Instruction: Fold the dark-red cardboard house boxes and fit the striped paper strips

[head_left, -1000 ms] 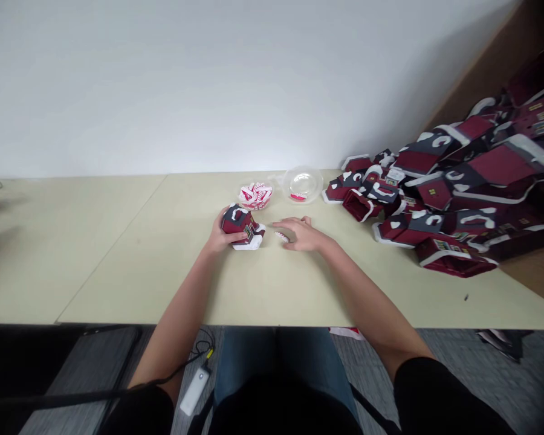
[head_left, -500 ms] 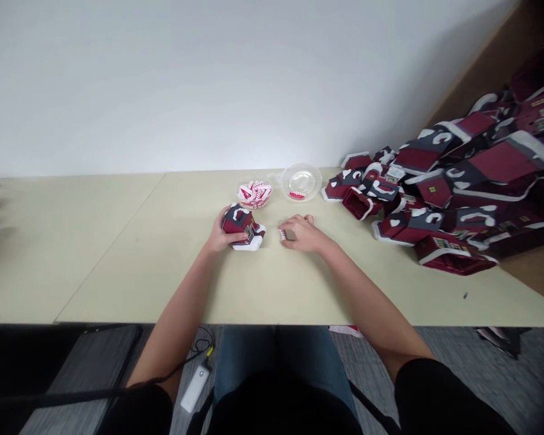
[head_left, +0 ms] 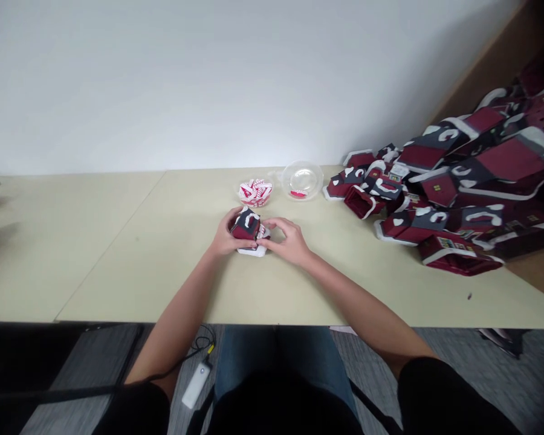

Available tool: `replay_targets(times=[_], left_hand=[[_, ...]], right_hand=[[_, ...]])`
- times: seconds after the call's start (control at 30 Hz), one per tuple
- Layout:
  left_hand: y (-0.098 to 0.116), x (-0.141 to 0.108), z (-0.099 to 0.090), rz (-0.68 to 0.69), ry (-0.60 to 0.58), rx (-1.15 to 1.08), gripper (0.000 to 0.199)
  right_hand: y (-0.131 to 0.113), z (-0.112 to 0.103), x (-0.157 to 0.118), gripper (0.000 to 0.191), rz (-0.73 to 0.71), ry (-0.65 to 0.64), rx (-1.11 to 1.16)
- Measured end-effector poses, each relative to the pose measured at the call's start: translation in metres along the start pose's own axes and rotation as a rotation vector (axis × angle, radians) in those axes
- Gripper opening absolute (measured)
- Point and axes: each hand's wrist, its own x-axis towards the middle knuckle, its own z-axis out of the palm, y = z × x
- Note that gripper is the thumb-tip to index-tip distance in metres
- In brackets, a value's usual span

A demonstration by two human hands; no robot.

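Gripping a small dark-red paper house model (head_left: 245, 226) with grey roof and white trim, both hands close around it at the middle of the cream tabletop (head_left: 131, 272), its white base touching the surface. The left hand (head_left: 226, 237) curls around its left wall; the right hand (head_left: 289, 243) presses in from 3 o'clock, fingertips (head_left: 268, 228) on the white edge. At 12 o'clock, just beyond, sits a heap of red-and-white paper scraps (head_left: 255, 193); at 1 o'clock, a round clear plastic bowl (head_left: 301, 180) holds a red scrap (head_left: 298, 194). From 2 to 3 o'clock, a large slumped pile of matching dark-red paper houses (head_left: 453, 175) spreads across the table's far right end.
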Motion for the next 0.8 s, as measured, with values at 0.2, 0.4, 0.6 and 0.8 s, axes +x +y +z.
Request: replay_targets(times=[0.2, 0.4, 0.6, 0.8], left_hand=[[0.004, 0.001, 0.001, 0.054, -0.022, 0.001, 0.106], [0.009, 0.002, 0.003, 0.053, -0.04, 0.018, 0.115], [0.011, 0.0, 0.004, 0.065, 0.001, 0.057, 0.111], [0.01, -0.002, 0.005, 0.032, -0.008, 0.052, 0.111]], right_hand=[[0.001, 0.006, -0.004, 0.038, 0.047, -0.009, 0.067], [0.001, 0.011, -0.005, 0.04, 0.039, 0.064, 0.102], [0.001, 0.014, -0.007, 0.039, 0.056, 0.079, 0.139], [0.004, 0.014, -0.008, 0.04, 0.028, 0.073, 0.133]])
